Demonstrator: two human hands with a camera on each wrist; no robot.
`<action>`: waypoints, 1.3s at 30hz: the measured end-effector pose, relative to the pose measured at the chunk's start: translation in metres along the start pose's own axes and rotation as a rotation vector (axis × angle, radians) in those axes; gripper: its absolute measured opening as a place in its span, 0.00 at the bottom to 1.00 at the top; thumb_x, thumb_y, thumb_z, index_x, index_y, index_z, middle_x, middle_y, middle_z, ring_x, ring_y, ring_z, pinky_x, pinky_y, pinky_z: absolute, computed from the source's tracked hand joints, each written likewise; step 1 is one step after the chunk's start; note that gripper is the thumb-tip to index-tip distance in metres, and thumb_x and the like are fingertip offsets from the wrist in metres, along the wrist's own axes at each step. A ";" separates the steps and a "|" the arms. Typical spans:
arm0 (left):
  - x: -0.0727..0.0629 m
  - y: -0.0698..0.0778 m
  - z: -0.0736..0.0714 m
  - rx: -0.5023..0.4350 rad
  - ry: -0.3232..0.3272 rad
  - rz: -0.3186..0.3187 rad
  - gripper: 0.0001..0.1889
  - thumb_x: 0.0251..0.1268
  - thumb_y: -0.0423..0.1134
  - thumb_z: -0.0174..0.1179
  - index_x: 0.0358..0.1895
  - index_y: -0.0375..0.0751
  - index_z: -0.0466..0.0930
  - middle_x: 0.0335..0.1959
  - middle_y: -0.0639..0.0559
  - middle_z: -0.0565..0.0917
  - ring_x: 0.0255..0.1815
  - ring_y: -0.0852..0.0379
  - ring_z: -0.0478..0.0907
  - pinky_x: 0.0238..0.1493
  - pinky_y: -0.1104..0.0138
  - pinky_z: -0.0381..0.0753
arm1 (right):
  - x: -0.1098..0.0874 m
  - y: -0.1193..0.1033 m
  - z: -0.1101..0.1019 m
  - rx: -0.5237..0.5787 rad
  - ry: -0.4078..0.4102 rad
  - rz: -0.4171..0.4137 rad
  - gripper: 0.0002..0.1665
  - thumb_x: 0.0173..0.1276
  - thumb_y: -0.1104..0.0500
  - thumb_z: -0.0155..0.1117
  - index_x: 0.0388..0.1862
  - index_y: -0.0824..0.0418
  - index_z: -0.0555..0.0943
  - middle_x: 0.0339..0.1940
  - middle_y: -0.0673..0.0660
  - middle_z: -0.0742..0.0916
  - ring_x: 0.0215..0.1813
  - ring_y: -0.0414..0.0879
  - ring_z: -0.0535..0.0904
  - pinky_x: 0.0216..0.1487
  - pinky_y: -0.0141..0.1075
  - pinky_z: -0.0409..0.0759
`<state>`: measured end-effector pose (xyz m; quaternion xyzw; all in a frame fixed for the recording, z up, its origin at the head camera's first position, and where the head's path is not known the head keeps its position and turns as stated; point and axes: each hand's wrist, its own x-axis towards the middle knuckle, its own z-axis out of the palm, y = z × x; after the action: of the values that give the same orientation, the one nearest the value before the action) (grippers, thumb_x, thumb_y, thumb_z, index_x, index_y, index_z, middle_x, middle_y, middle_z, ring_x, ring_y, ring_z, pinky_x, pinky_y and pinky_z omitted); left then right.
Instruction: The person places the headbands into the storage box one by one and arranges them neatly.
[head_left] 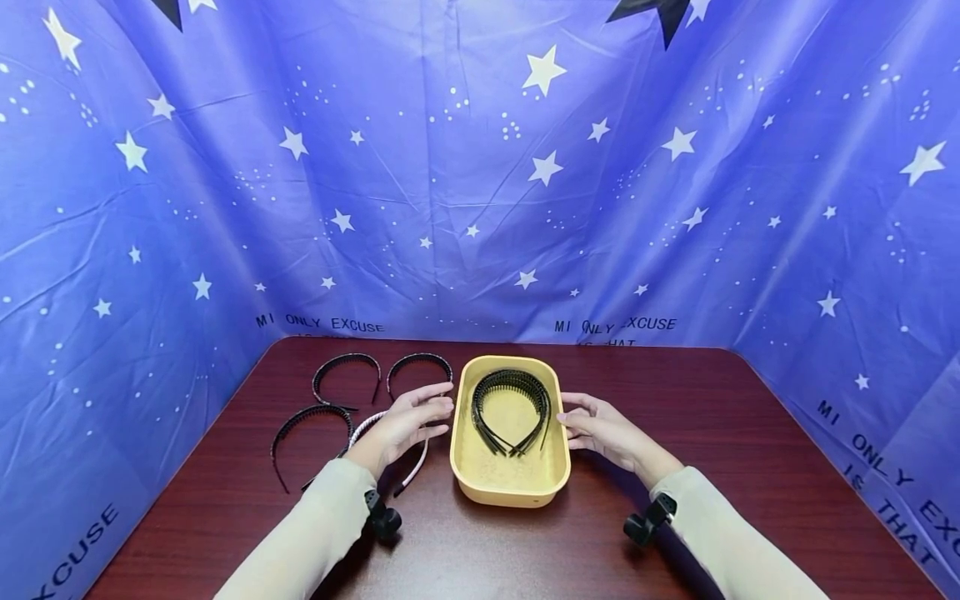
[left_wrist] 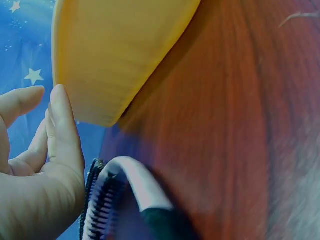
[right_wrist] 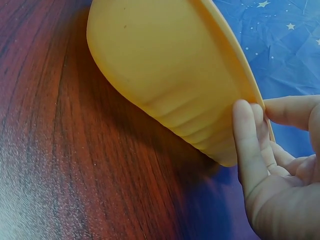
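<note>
A yellow plastic basket (head_left: 510, 495) with rounded corners stands on the table, holding several black toothed headbands (head_left: 512, 387) bunched together. On its right side, my right hand (head_left: 611, 433) pinches the rim, with the thumb at the edge and fingers against the outer wall (right_wrist: 165, 65). My left hand (head_left: 401, 429) is at the opposite side, fingers mostly straight and fingertips close to the wall (left_wrist: 115, 50); whether they touch it I cannot tell. Beneath the left hand lies a whitish headband (head_left: 414, 473), partly hidden by that hand.
Left of the basket, black headbands lie on the dark red wooden table (head_left: 712, 400): one at the back (head_left: 347, 358), another beside the basket (head_left: 420, 357), and one nearer the left arm (head_left: 288, 427). A blue star-patterned cloth (head_left: 480, 167) encloses the back and sides.
</note>
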<state>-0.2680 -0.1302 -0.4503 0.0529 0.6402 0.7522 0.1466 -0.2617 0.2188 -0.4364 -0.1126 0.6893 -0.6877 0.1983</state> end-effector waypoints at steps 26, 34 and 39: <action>-0.026 0.042 -0.063 0.507 0.017 0.076 0.23 0.71 0.32 0.56 0.65 0.23 0.69 0.54 0.29 0.81 0.53 0.42 0.81 0.46 0.52 0.87 | 0.001 0.000 -0.001 0.001 0.001 0.002 0.40 0.73 0.65 0.59 0.76 0.75 0.52 0.42 0.58 0.84 0.38 0.44 0.82 0.42 0.36 0.86; -0.033 0.044 -0.083 0.697 0.077 0.104 0.19 0.66 0.30 0.59 0.59 0.24 0.76 0.45 0.36 0.86 0.39 0.47 0.82 0.32 0.60 0.87 | 0.000 0.000 0.000 0.001 0.000 0.001 0.40 0.73 0.65 0.59 0.76 0.76 0.52 0.42 0.59 0.84 0.38 0.44 0.83 0.42 0.36 0.86; -0.039 0.043 -0.093 0.765 0.107 0.078 0.19 0.66 0.33 0.60 0.58 0.26 0.78 0.45 0.37 0.86 0.41 0.47 0.83 0.35 0.55 0.88 | 0.000 0.001 0.000 0.003 -0.001 0.004 0.40 0.73 0.65 0.59 0.76 0.76 0.52 0.42 0.59 0.84 0.38 0.44 0.83 0.42 0.36 0.86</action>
<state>-0.2619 -0.2353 -0.4199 0.0888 0.8788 0.4658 0.0538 -0.2620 0.2190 -0.4370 -0.1113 0.6883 -0.6882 0.2003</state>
